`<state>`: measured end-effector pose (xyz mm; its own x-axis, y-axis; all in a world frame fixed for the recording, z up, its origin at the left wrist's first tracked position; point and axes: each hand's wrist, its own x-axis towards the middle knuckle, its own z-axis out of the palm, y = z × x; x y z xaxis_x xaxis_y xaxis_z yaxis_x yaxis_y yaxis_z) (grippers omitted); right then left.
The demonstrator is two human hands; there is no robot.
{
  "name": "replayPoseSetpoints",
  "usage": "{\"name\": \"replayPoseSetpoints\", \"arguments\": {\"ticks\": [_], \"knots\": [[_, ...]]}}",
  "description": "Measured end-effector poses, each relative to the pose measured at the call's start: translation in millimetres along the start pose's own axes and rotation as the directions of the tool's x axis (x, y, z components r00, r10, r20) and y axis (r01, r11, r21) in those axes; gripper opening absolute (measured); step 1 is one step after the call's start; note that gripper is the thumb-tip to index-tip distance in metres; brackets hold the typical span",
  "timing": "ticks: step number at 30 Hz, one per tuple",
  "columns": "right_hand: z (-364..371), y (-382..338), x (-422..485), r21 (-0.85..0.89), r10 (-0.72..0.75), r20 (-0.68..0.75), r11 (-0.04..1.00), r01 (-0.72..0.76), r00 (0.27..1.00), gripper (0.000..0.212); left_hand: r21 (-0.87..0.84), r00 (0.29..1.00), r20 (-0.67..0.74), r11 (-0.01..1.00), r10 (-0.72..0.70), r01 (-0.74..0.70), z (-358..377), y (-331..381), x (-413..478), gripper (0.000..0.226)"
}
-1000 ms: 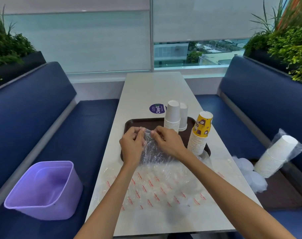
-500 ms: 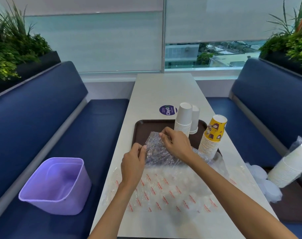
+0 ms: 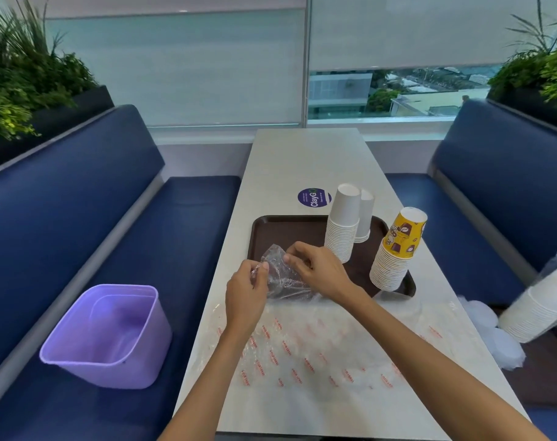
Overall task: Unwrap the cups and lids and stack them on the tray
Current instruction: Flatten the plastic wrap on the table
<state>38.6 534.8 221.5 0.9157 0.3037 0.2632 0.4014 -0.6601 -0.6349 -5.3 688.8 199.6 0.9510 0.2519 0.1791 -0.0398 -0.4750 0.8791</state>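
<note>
A clear plastic wrapper (image 3: 278,275) with red print lies on the table, its far end lifted over the front edge of the brown tray (image 3: 290,227). My left hand (image 3: 247,289) pinches the wrapper's left edge. My right hand (image 3: 318,270) pinches its top right edge. Two stacks of upside-down white cups (image 3: 342,224) stand on the tray. A stack topped by a yellow printed cup (image 3: 398,249) leans at the tray's right edge. What the wrapper holds is hard to tell.
A purple bin (image 3: 108,335) sits on the left blue bench. On the right bench lie a wrapped stack of white cups (image 3: 538,310) and wrapped lids (image 3: 493,335). A round purple sticker (image 3: 313,197) marks the table behind the tray.
My hands have drawn apart, spreading the wrapper's end, with the left hand lower and closer to me. The camera view has shifted left.
</note>
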Motion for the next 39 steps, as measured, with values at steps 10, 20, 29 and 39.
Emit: {"name": "replayPoseSetpoints", "arguments": {"ticks": [10,20,29,39], "knots": [[-21.9,40.4,-35.2,-0.042,0.292,0.152,0.956,-0.289,0.944,0.038,-0.217,0.968,-0.175,0.966,-0.181,0.142,-2.3,-15.2,1.4,0.016],[-30.8,44.9,-39.2,-0.051,0.26,0.169,0.966,-0.255,0.951,0.021,-0.078,0.982,-0.121,0.988,-0.145,0.136,-5.8,-20.8,9.7,0.018],[-46.5,53.1,-36.5,-0.164,0.29,0.036,0.946,-0.28,0.956,0.034,-0.056,0.977,-0.135,0.986,-0.166,0.16,-13.9,-16.7,20.6,0.019],[-66.8,24.7,-36.7,-0.238,0.026,-0.054,0.97,-0.038,0.998,0.079,-0.409,0.841,0.126,0.745,-0.526,0.527,-16.8,5.2,28.9,0.034]]}}
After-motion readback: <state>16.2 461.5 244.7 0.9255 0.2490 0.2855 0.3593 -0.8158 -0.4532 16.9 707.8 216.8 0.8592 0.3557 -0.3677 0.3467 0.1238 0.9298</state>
